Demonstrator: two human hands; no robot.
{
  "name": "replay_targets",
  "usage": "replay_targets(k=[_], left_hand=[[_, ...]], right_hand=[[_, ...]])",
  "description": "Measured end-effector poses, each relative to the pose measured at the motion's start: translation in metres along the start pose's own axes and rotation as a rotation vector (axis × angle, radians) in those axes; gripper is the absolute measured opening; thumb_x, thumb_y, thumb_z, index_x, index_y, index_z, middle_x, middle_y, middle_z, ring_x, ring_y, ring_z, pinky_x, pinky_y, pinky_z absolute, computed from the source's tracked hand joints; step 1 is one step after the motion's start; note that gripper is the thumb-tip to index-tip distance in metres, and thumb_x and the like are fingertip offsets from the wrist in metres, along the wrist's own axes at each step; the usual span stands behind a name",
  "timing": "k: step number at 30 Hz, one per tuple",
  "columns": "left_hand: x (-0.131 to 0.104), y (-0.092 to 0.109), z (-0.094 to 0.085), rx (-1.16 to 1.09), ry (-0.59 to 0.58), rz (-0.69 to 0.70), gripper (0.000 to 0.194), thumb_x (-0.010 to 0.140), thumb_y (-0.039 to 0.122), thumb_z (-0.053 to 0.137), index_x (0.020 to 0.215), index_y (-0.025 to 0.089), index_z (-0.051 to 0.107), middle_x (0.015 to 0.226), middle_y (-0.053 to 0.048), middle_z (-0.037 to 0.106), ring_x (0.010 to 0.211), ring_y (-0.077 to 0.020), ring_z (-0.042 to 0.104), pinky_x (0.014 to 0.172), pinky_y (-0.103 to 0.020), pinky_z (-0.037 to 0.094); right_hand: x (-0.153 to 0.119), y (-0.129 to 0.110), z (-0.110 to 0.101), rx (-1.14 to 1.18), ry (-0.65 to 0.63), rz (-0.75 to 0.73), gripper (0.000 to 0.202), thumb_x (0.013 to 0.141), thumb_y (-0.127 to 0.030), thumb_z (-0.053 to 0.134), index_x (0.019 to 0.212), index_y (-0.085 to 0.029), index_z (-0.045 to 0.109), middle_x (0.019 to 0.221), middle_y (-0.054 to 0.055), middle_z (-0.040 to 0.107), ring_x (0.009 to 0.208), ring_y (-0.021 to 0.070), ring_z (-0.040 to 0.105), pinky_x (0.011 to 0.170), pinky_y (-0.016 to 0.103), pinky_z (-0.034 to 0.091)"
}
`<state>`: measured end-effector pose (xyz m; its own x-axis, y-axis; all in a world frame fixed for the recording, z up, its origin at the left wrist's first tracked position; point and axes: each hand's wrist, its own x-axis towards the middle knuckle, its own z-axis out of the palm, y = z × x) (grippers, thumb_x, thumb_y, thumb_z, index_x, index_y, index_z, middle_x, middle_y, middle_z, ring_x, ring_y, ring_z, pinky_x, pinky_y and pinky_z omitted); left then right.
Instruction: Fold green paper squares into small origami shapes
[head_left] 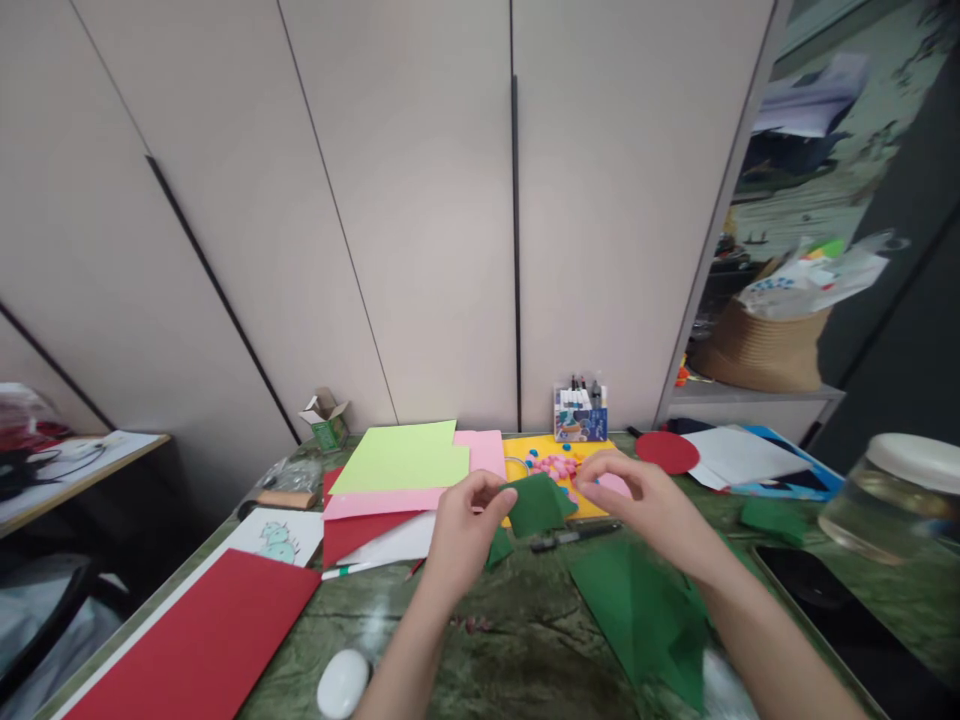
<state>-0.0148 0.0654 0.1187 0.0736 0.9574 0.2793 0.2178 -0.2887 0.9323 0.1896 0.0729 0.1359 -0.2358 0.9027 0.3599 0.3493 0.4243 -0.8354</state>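
Between the thumb and fingers of my left hand (474, 510) is a small folded piece of green paper (537, 506), held above the table. My right hand (626, 490) hovers just right of that piece, thumb and fingertips brought together; whether anything small is between them is hidden. Beneath my right forearm lies a larger green sheet (626, 600) with smaller green pieces on it. A black pen (576, 537) rests below the held paper. Behind it, pink and blue bits (555, 466) sit on a yellow sheet (536, 446).
Red paper (202, 635) and a white oval object (343, 684) lie front left. Lime sheets (405, 460) are behind. A marker box (581, 415) stands at the back. On the right are a red circle (667, 453), a jar (892, 500) and a black phone (847, 630).
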Motion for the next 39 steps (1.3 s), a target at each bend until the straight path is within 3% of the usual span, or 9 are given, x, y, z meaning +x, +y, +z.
replay_targets(k=[3, 7, 10, 19, 30, 35, 39], left_hand=[[-0.002, 0.004, 0.005, 0.033, -0.051, -0.013, 0.016, 0.074, 0.028, 0.056, 0.066, 0.015, 0.055, 0.061, 0.001, 0.051, 0.06, -0.0121, 0.045, 0.056, -0.022, 0.035], [-0.005, 0.006, 0.01, 0.063, -0.08, -0.002, 0.014, 0.072, 0.027, 0.057, 0.067, 0.015, 0.057, 0.063, 0.0, 0.054, 0.062, -0.0128, 0.046, 0.058, -0.022, 0.035], [-0.005, 0.005, 0.011, 0.041, -0.068, 0.013, 0.019, 0.074, 0.029, 0.055, 0.062, 0.014, 0.056, 0.06, 0.0, 0.053, 0.06, -0.0123, 0.044, 0.057, -0.022, 0.034], [-0.003, 0.003, 0.008, -0.069, -0.094, -0.017, 0.021, 0.074, 0.03, 0.055, 0.06, 0.014, 0.053, 0.057, 0.002, 0.045, 0.057, -0.0109, 0.038, 0.054, -0.022, 0.029], [-0.006, 0.001, 0.018, 0.03, 0.08, 0.06, 0.016, 0.081, 0.029, 0.048, 0.072, 0.017, 0.051, 0.064, 0.002, 0.049, 0.061, -0.0116, 0.044, 0.056, -0.021, 0.033], [-0.009, 0.002, 0.016, 0.149, 0.048, 0.121, 0.015, 0.084, 0.03, 0.045, 0.076, 0.018, 0.049, 0.058, 0.004, 0.043, 0.055, -0.0107, 0.039, 0.053, -0.022, 0.027], [-0.008, 0.004, 0.013, 0.062, 0.041, 0.094, 0.016, 0.082, 0.033, 0.048, 0.075, 0.018, 0.051, 0.052, 0.006, 0.031, 0.051, -0.01, 0.031, 0.049, -0.022, 0.023]], right_hand=[[-0.001, -0.004, 0.008, 0.004, 0.018, -0.023, 0.017, 0.067, -0.029, 0.067, 0.083, -0.024, 0.068, 0.098, 0.006, 0.064, 0.097, 0.0251, 0.053, 0.086, 0.038, 0.037], [-0.001, -0.005, 0.023, -0.005, 0.024, -0.078, 0.005, 0.071, -0.028, 0.065, 0.07, -0.023, 0.066, 0.08, 0.004, 0.063, 0.082, 0.021, 0.055, 0.08, 0.037, 0.038], [0.0, 0.0, 0.025, 0.019, 0.002, -0.101, 0.017, 0.075, -0.03, 0.061, 0.061, -0.022, 0.063, 0.067, 0.002, 0.06, 0.071, 0.0184, 0.052, 0.074, 0.035, 0.038], [-0.001, 0.002, 0.022, 0.035, -0.076, -0.106, 0.031, 0.081, -0.036, 0.053, 0.054, -0.02, 0.055, 0.063, 0.001, 0.05, 0.067, 0.0171, 0.044, 0.07, 0.032, 0.035], [-0.001, 0.001, 0.026, -0.032, -0.058, -0.096, 0.036, 0.083, -0.037, 0.048, 0.052, -0.019, 0.047, 0.059, 0.0, 0.044, 0.064, 0.0164, 0.04, 0.061, 0.029, 0.032], [-0.003, -0.001, 0.025, 0.008, -0.111, -0.072, 0.035, 0.084, -0.039, 0.047, 0.054, -0.019, 0.046, 0.061, -0.001, 0.043, 0.064, 0.0158, 0.04, 0.061, 0.028, 0.032], [-0.003, 0.001, 0.025, 0.053, -0.139, -0.058, 0.036, 0.084, -0.039, 0.045, 0.055, -0.019, 0.04, 0.061, -0.002, 0.039, 0.063, 0.015, 0.038, 0.061, 0.027, 0.03]])
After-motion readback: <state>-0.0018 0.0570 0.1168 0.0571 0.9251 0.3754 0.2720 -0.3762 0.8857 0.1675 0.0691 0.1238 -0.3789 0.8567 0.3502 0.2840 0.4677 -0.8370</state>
